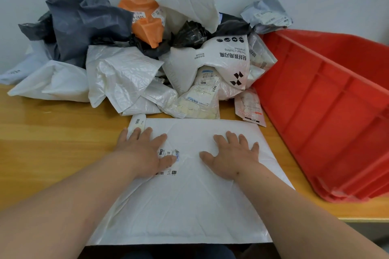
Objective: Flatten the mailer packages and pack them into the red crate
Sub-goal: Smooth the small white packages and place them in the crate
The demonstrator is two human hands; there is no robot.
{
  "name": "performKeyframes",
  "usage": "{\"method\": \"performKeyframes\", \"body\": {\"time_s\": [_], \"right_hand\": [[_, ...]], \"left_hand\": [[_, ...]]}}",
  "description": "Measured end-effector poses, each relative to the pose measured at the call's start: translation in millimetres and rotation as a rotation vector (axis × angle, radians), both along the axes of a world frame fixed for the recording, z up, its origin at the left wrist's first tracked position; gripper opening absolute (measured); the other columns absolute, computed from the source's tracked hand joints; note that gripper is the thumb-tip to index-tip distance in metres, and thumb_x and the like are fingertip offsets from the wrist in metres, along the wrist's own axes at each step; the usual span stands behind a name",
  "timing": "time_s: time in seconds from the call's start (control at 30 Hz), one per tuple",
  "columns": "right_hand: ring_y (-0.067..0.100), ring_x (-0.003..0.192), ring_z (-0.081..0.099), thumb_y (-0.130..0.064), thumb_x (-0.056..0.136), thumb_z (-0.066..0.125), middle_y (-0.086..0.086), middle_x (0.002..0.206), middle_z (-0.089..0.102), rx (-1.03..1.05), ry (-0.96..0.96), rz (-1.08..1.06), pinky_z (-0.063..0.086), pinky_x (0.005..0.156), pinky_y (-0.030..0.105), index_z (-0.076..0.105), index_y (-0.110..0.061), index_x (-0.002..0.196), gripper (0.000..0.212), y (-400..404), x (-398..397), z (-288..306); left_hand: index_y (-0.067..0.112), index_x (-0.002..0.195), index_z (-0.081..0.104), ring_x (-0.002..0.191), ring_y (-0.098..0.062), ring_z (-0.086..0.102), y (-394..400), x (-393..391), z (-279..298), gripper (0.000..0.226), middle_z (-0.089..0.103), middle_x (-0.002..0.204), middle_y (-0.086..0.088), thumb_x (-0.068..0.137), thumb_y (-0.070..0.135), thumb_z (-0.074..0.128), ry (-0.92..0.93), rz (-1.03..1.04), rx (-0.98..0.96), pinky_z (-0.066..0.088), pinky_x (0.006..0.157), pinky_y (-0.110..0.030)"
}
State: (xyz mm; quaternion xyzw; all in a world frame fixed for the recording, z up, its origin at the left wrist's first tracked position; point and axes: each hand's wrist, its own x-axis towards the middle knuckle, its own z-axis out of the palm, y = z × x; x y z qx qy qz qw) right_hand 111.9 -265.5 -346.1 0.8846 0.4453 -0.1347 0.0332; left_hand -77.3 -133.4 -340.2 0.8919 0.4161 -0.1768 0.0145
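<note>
A large white padded mailer lies flat on the wooden table, its near edge hanging over the table's front. My left hand presses palm-down on its left part, partly covering a shipping label. My right hand lies flat on it a little to the right, fingers spread. Behind the mailer a heap of crumpled mailers in white, grey, black and orange is piled against the wall. The red crate stands at the right, tilted, its inside hidden from here.
The wooden table shows bare wood to the left of the flat mailer. A small pink-printed packet lies between the heap and the crate. A white wall rises behind the heap. The table's right front edge ends just below the crate.
</note>
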Motion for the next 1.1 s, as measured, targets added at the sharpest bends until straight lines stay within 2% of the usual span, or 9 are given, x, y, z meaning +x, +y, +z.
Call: {"method": "performKeyframes", "body": {"time_s": [0.07, 0.17, 0.27, 0.37, 0.47, 0.77, 0.9, 1.0, 1.1], "right_hand": [[0.032, 0.151, 0.0, -0.071, 0.09, 0.028, 0.002, 0.165, 0.006, 0.012, -0.036, 0.036, -0.005, 0.117, 0.062, 0.012, -0.037, 0.155, 0.075, 7.6, -2.8, 6.2], [0.029, 0.151, -0.017, -0.067, 0.094, 0.022, -0.005, 0.165, -0.014, 0.016, -0.013, 0.134, -0.009, 0.116, 0.065, -0.001, -0.047, 0.154, 0.067, 16.9, -9.0, 2.9], [0.029, 0.15, -0.02, -0.08, 0.089, 0.011, -0.01, 0.164, -0.019, -0.004, 0.008, 0.156, -0.008, 0.115, 0.065, -0.006, -0.054, 0.151, 0.07, 18.8, -11.2, -7.3], [0.027, 0.152, -0.009, -0.083, 0.086, 0.017, -0.01, 0.166, -0.007, 0.022, 0.004, 0.154, 0.0, 0.117, 0.064, 0.003, -0.051, 0.152, 0.075, 21.5, -6.3, -3.8], [0.025, 0.152, 0.001, -0.086, 0.083, 0.023, -0.004, 0.166, 0.001, 0.036, -0.021, 0.087, 0.009, 0.119, 0.058, 0.01, -0.043, 0.155, 0.085, 17.3, 10.3, 3.4], [0.024, 0.152, -0.013, -0.089, 0.08, 0.019, -0.001, 0.166, -0.012, -0.024, 0.056, -0.084, -0.003, 0.12, 0.057, 0.0, -0.041, 0.156, 0.092, 7.1, 29.0, 1.7], [0.024, 0.152, -0.014, -0.089, 0.081, 0.014, -0.003, 0.166, -0.014, -0.013, 0.037, -0.087, -0.005, 0.119, 0.061, -0.003, -0.042, 0.156, 0.09, 3.9, 26.0, -2.7], [0.029, 0.152, -0.001, -0.084, 0.086, 0.016, -0.004, 0.166, -0.003, 0.014, -0.012, -0.089, 0.004, 0.117, 0.062, 0.006, -0.038, 0.157, 0.085, 3.5, 17.9, -1.0], [0.032, 0.135, 0.029, -0.064, 0.098, 0.024, 0.004, 0.151, 0.03, 0.073, -0.178, -0.01, 0.029, 0.108, 0.052, 0.034, -0.027, 0.147, 0.063, 3.0, -1.4, 8.6]], "left_hand": [[0.031, 0.156, 0.004, 0.15, -0.023, -0.013, -2.0, 9.5, 5.1, 0.081, -0.013, 0.163, 0.003, 0.09, 0.073, 0.023, -0.032, -0.03, 0.004, -0.009, 0.12, -0.05], [0.018, 0.157, -0.001, 0.149, -0.021, -0.018, -7.5, 21.3, -0.5, 0.087, -0.021, 0.162, 0.003, 0.092, 0.07, 0.024, -0.118, -0.016, -0.079, -0.003, 0.121, -0.049], [0.033, 0.154, -0.014, 0.148, -0.023, -0.02, -11.5, 22.6, -9.2, 0.091, -0.023, 0.161, 0.005, 0.083, 0.084, 0.013, -0.105, -0.009, -0.088, -0.007, 0.12, -0.052], [0.043, 0.152, -0.013, 0.149, -0.024, -0.016, -7.8, 23.9, -6.3, 0.091, -0.019, 0.162, 0.006, 0.078, 0.089, 0.014, -0.088, -0.008, -0.092, -0.003, 0.12, -0.053], [0.044, 0.152, -0.008, 0.15, -0.024, -0.011, -4.9, 24.7, -3.2, 0.092, -0.014, 0.163, 0.008, 0.077, 0.089, 0.019, -0.094, -0.009, -0.086, 0.002, 0.12, -0.053], [0.039, 0.153, -0.014, 0.148, -0.022, -0.022, -10.7, 22.6, -8.6, 0.09, -0.024, 0.161, 0.006, 0.082, 0.085, 0.016, -0.129, 0.003, -0.126, -0.008, 0.119, -0.052], [0.033, 0.155, 0.003, 0.149, -0.022, -0.012, -31.9, 12.4, -0.9, 0.088, -0.012, 0.163, 0.008, 0.085, 0.079, 0.03, -0.202, -0.036, -0.074, 0.003, 0.12, -0.049], [0.034, 0.154, 0.006, 0.147, -0.02, 0.003, -43.4, -4.9, 8.3, 0.097, 0.002, 0.159, 0.009, 0.078, 0.082, 0.042, -0.183, -0.06, -0.121, 0.012, 0.116, -0.046], [0.035, 0.155, -0.001, 0.149, -0.018, -0.003, -47.7, -15.7, 10.1, 0.102, -0.004, 0.162, 0.01, 0.076, 0.084, 0.042, -0.138, -0.079, -0.17, 0.007, 0.118, -0.045]]}}
